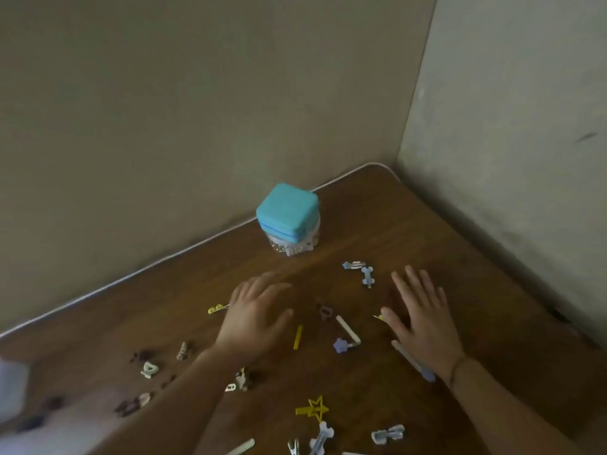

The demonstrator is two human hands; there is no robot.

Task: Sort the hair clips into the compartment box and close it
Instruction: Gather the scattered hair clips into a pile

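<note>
We're holding both hands flat, fingers spread & gripping nothing: left hand (254, 311), right hand (422, 318), over scattered hair clips (348, 333); blue-lidded box (287, 213) sitting shut.

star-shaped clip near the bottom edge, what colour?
Yellow. The star clip shows clearly in the head view, lying on the table.

Bare brown table (427, 224) runs open from the box (288, 214) toward three o'clock, as far as the right wall (512, 110). At twelve o'clock the box blocks the way, close against the back wall (164, 93). Between six and nine o'clock scattered hair clips (149, 369) crowd the surface, the yellow star clip (313, 409) among them.
</note>
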